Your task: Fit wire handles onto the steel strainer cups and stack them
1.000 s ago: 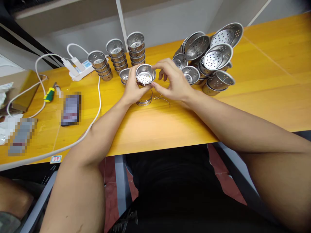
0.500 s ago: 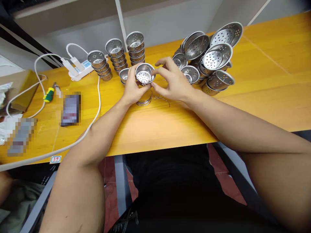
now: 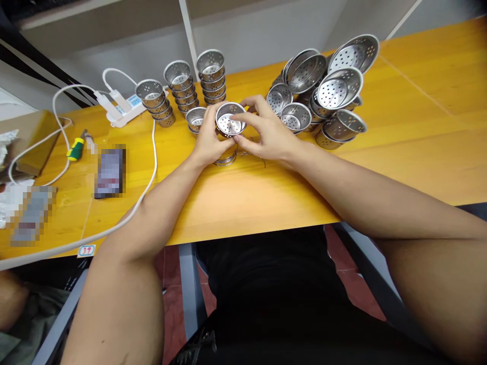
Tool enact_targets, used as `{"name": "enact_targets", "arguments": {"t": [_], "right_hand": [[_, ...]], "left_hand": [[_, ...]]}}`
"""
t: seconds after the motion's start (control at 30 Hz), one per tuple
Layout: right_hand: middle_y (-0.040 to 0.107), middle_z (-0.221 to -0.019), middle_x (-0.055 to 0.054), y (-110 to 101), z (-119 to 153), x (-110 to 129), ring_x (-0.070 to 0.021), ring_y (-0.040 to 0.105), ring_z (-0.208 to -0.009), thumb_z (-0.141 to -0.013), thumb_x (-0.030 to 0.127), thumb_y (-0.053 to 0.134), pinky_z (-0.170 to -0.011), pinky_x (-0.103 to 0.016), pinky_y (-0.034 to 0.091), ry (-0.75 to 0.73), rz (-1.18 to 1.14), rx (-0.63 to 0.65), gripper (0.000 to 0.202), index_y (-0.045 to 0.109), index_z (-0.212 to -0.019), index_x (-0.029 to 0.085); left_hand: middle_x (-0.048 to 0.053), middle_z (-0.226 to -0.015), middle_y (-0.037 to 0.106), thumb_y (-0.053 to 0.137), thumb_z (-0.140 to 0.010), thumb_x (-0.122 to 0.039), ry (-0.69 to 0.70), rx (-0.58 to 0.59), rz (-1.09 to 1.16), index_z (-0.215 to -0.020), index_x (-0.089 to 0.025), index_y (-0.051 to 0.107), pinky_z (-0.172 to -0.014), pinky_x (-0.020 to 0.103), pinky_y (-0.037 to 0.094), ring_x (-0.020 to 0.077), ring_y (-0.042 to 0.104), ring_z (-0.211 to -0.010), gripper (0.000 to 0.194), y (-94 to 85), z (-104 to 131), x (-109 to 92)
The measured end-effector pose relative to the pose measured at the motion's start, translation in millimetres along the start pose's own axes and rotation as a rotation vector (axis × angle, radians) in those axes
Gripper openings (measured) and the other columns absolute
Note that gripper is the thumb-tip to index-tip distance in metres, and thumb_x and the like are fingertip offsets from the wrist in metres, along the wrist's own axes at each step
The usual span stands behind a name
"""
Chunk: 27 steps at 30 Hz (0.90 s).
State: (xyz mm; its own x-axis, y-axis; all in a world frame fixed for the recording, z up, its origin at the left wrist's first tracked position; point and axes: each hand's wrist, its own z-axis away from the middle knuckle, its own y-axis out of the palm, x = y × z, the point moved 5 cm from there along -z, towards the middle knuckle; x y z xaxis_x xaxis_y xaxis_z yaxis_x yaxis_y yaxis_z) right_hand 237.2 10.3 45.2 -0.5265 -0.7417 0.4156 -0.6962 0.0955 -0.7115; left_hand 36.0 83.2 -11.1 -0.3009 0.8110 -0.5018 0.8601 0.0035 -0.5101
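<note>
A small perforated metal cup (image 3: 230,123) is held between my two hands above the yellow table. My left hand (image 3: 208,139) grips its left side, with the thumb beneath the rim. My right hand (image 3: 268,129) is closed on the right side, its index finger reaching over the rim into the cup and its thumb at the lower front. Under the cup lie several metal rings (image 3: 225,161) and a thin bent wire (image 3: 255,153). Another small cup (image 3: 196,117) stands just left of my left hand.
Stacked cups (image 3: 213,76) stand behind my hands, and a heap of perforated cups (image 3: 340,88) is at the right. A power strip (image 3: 127,111), white cable (image 3: 154,147), green-yellow tool (image 3: 76,148) and two blurred flat objects are at the left. Part of another person shows at lower left.
The held cup has shifted slightly right and down. My right index finger has moved from the rim further into the cup.
</note>
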Motion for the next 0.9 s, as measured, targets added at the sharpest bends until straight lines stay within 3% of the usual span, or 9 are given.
{"name": "enact_targets", "arguments": {"t": [0.17,0.27,0.4,0.5,0.57,0.67,0.8,0.9], "right_hand": [[0.055,-0.171,-0.018,-6.9,-4.7,9.5,-0.0492,0.052,-0.159,-0.101,0.064,0.078,-0.137,-0.069,0.044,-0.040,0.040,0.039,0.091,0.048,-0.179,0.029],[0.058,-0.167,-0.018,-23.2,-9.0,11.3,-0.0495,0.053,-0.155,-0.101,0.069,0.077,-0.134,-0.071,0.043,-0.001,0.110,0.109,0.094,0.046,-0.180,0.030],[0.059,-0.165,-0.019,-74.8,-11.2,8.8,-0.0489,0.053,-0.155,-0.099,0.077,0.073,-0.136,-0.073,0.040,0.132,0.317,0.152,0.085,0.058,-0.170,0.032],[0.062,-0.156,-0.025,-117.1,-7.1,4.2,-0.0514,0.056,-0.153,-0.101,0.084,0.060,-0.136,-0.075,0.038,0.182,0.512,0.177,0.087,0.064,-0.167,0.028],[0.066,-0.147,-0.026,-133.7,-2.6,-2.7,-0.0539,0.060,-0.148,-0.100,0.089,0.052,-0.133,-0.078,0.039,0.205,0.585,0.243,0.091,0.069,-0.162,0.024],[0.071,-0.144,-0.023,-139.7,2.3,-14.1,-0.0532,0.062,-0.145,-0.097,0.088,0.061,-0.131,-0.076,0.041,0.238,0.618,0.357,0.087,0.074,-0.154,0.024],[0.073,-0.144,-0.020,-129.8,3.7,-23.4,-0.0509,0.060,-0.149,-0.089,0.066,0.085,-0.134,-0.071,0.041,0.345,0.655,0.490,0.069,0.078,-0.146,0.027],[0.075,-0.143,-0.019,-123.2,1.9,-24.4,-0.0474,0.063,-0.149,-0.087,0.059,0.085,-0.140,-0.067,0.036,0.333,0.663,0.505,0.072,0.079,-0.148,0.022]], "left_hand": [[0.012,-0.173,0.056,0.075,-0.093,-0.093,0.013,0.115,0.027,-0.174,-0.035,0.035,-0.141,0.059,0.054,0.0401,0.058,-0.169,0.107,1.5,-0.4,-20.1],[0.016,-0.181,0.049,0.074,-0.093,-0.094,-0.022,0.152,0.038,-0.179,-0.035,0.026,-0.135,0.060,0.058,0.0421,0.058,-0.169,0.115,3.4,0.3,-26.9],[0.018,-0.181,0.047,0.078,-0.093,-0.091,-0.073,0.191,0.027,-0.176,-0.037,0.032,-0.119,0.055,0.069,0.0387,0.071,-0.152,0.109,4.1,2.7,-29.9],[0.017,-0.176,0.052,0.079,-0.097,-0.084,-0.088,0.194,0.005,-0.170,-0.036,0.041,-0.115,0.054,0.071,0.0368,0.074,-0.146,0.095,2.5,3.6,-29.8],[0.016,-0.173,0.054,0.079,-0.099,-0.081,-0.086,0.191,-0.006,-0.168,-0.035,0.045,-0.113,0.053,0.071,0.0362,0.075,-0.145,0.089,1.7,3.4,-29.7],[0.015,-0.172,0.055,0.076,-0.101,-0.078,-0.059,0.206,-0.014,-0.166,-0.035,0.047,-0.108,0.050,0.072,0.0345,0.075,-0.142,0.083,2.2,2.9,-30.7],[0.016,-0.172,0.055,0.071,-0.105,-0.076,-0.028,0.230,-0.020,-0.166,-0.034,0.047,-0.106,0.049,0.071,0.0330,0.074,-0.141,0.078,2.9,2.7,-33.2],[0.016,-0.172,0.055,0.072,-0.105,-0.072,-0.025,0.238,-0.026,-0.164,-0.033,0.049,-0.106,0.048,0.071,0.0319,0.074,-0.140,0.074,2.1,2.7,-36.5]]}}
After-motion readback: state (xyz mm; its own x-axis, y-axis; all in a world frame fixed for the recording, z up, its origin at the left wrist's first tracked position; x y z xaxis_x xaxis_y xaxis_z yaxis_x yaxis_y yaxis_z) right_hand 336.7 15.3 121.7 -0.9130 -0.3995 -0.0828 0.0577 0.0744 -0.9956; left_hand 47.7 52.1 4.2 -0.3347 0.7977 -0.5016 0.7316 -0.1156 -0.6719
